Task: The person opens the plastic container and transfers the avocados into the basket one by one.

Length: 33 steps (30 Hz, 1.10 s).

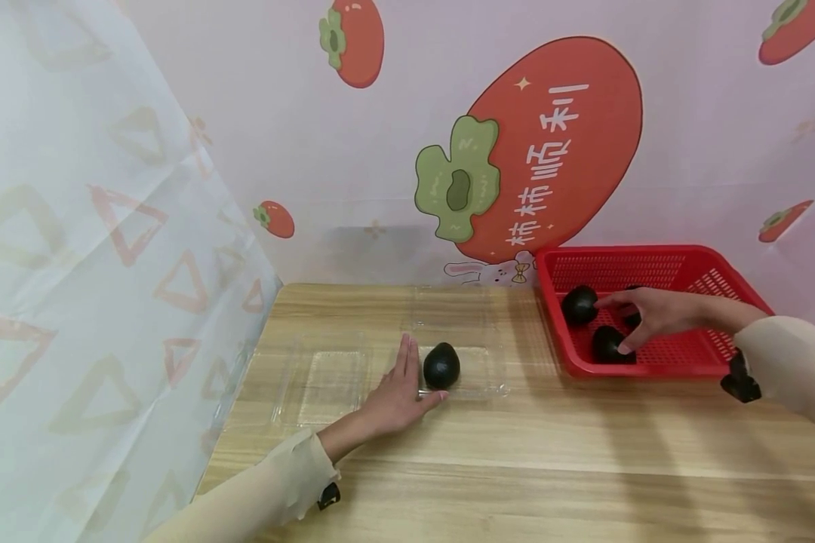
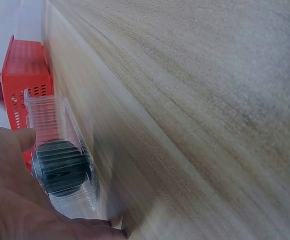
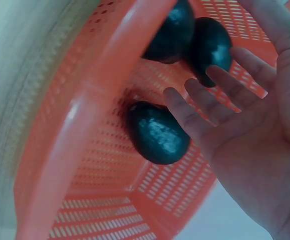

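A dark avocado [image 1: 441, 366] sits in a clear plastic clamshell box [image 1: 478, 381] on the table. My left hand [image 1: 395, 400] lies along the box's left side, fingers straight and thumb spread along its front; in the left wrist view the same avocado [image 2: 61, 167] shows through the ribbed wall. Over the red basket [image 1: 567, 358] reaches my right hand [image 1: 665, 313], fingers spread and holding nothing. Three avocados lie in the basket: one on the left [image 1: 579, 305], one at the front [image 1: 611, 345], and one [image 1: 633, 298] partly hidden by the hand.
Left of my left hand, a second clear plastic box [image 1: 329, 385] lies on the wooden table [image 1: 489, 467]. A printed cloth wall [image 1: 380, 166] stands behind the table, and a white patterned sheet [image 1: 109, 226] hangs on the left.
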Each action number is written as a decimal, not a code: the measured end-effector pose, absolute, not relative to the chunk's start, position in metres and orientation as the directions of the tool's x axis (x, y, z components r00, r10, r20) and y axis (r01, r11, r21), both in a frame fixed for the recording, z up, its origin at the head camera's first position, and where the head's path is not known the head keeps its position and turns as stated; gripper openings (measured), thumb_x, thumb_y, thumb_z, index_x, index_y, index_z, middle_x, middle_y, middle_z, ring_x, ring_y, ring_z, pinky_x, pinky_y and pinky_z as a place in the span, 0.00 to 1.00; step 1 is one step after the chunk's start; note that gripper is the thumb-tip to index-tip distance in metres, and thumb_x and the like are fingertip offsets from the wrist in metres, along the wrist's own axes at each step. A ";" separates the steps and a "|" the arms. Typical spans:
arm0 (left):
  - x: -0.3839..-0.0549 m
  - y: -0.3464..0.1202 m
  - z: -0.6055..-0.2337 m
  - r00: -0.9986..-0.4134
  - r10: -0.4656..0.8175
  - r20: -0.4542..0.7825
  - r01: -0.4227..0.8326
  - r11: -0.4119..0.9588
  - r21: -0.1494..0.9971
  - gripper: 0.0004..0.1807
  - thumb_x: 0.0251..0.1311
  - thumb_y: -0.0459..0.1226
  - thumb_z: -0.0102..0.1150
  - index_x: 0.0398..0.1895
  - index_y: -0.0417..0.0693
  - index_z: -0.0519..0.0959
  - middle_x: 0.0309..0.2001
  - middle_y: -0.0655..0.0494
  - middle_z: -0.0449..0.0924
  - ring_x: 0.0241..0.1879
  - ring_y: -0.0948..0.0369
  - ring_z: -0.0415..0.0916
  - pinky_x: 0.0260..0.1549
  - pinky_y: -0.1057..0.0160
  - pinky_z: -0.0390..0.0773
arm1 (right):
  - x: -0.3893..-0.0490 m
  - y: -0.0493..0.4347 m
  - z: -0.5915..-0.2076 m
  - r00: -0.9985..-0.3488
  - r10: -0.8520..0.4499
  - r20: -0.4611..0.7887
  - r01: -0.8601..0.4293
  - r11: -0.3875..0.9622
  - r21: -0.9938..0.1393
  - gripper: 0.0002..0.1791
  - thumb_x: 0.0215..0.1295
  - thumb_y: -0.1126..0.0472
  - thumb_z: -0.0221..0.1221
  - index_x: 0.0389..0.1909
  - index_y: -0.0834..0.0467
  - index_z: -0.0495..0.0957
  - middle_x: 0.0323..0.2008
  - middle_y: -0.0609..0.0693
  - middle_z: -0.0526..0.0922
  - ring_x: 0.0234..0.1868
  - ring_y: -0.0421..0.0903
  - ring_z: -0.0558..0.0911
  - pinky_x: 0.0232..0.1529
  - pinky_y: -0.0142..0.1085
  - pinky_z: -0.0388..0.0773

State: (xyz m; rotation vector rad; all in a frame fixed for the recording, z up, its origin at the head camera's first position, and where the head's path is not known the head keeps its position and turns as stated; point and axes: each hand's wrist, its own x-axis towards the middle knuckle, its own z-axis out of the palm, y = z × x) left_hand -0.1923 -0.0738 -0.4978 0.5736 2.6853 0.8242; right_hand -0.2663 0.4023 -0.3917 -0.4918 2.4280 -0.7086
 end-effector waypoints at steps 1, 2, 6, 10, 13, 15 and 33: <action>-0.192 -0.074 -0.498 -0.883 0.447 -0.142 0.290 0.758 0.584 0.59 0.75 0.61 0.55 0.85 0.35 0.33 0.86 0.39 0.23 0.80 0.36 0.53 0.73 0.33 0.62 | -0.267 0.401 -0.390 -0.783 -0.475 -0.402 -0.186 0.796 -0.576 0.50 0.55 0.58 0.80 0.75 0.68 0.67 0.68 0.70 0.71 0.65 0.67 0.73 0.48 0.41 0.86; -0.192 -0.074 -0.498 -0.883 0.447 -0.142 0.289 0.757 0.586 0.59 0.75 0.61 0.55 0.85 0.35 0.33 0.86 0.39 0.23 0.80 0.36 0.53 0.73 0.33 0.62 | -0.267 0.400 -0.388 -0.788 -0.473 -0.395 -0.187 0.794 -0.578 0.50 0.54 0.58 0.80 0.75 0.68 0.67 0.67 0.69 0.71 0.65 0.68 0.72 0.48 0.43 0.87; -0.192 -0.074 -0.497 -0.884 0.443 -0.146 0.282 0.757 0.590 0.58 0.75 0.60 0.55 0.85 0.36 0.32 0.86 0.40 0.23 0.80 0.36 0.52 0.74 0.33 0.61 | -0.268 0.395 -0.381 -0.800 -0.474 -0.368 -0.212 0.797 -0.566 0.50 0.52 0.56 0.81 0.74 0.65 0.69 0.68 0.68 0.72 0.66 0.69 0.70 0.48 0.48 0.87; -0.191 -0.074 -0.497 -0.885 0.441 -0.148 0.281 0.759 0.587 0.59 0.75 0.60 0.55 0.85 0.36 0.32 0.86 0.40 0.23 0.80 0.36 0.52 0.74 0.33 0.61 | -0.269 0.391 -0.375 -0.796 -0.482 -0.366 -0.219 0.794 -0.567 0.50 0.52 0.57 0.81 0.75 0.65 0.68 0.68 0.67 0.73 0.67 0.68 0.70 0.49 0.49 0.87; -0.191 -0.074 -0.497 -0.884 0.444 -0.144 0.286 0.760 0.584 0.59 0.75 0.61 0.54 0.85 0.35 0.32 0.86 0.39 0.23 0.80 0.36 0.53 0.74 0.34 0.61 | -0.268 0.388 -0.370 -0.797 -0.486 -0.359 -0.232 0.794 -0.562 0.51 0.51 0.56 0.81 0.75 0.65 0.68 0.68 0.68 0.73 0.66 0.68 0.70 0.49 0.51 0.87; -0.191 -0.074 -0.497 -0.884 0.446 -0.143 0.289 0.759 0.584 0.59 0.75 0.61 0.54 0.85 0.35 0.32 0.86 0.39 0.23 0.80 0.36 0.53 0.73 0.33 0.62 | -0.267 0.386 -0.367 -0.800 -0.493 -0.343 -0.248 0.792 -0.559 0.51 0.52 0.56 0.81 0.75 0.65 0.68 0.68 0.69 0.73 0.65 0.67 0.71 0.49 0.51 0.87; -0.190 -0.074 -0.496 -0.888 0.439 -0.139 0.280 0.753 0.595 0.59 0.75 0.61 0.55 0.86 0.35 0.34 0.86 0.39 0.24 0.79 0.36 0.54 0.73 0.33 0.62 | -0.255 0.342 -0.352 -0.844 -0.515 -0.149 -0.387 0.777 -0.496 0.53 0.48 0.49 0.83 0.74 0.63 0.71 0.65 0.60 0.78 0.65 0.63 0.75 0.48 0.48 0.88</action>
